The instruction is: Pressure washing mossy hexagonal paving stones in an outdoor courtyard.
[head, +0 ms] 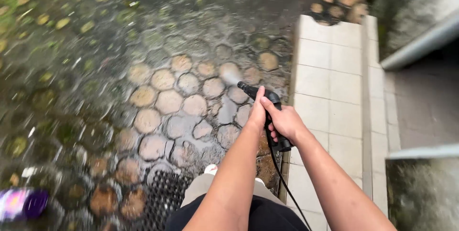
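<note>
Spray gun (266,111), black, gripped by both hands.

Near your lower left, a blurred purple and pink rounded plastic package (21,204), lying on wet paving stones (162,102), no signs or screens

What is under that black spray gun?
Under the spray gun lie wet round paving stones and its black hose. Both hands cover its grip.
</note>
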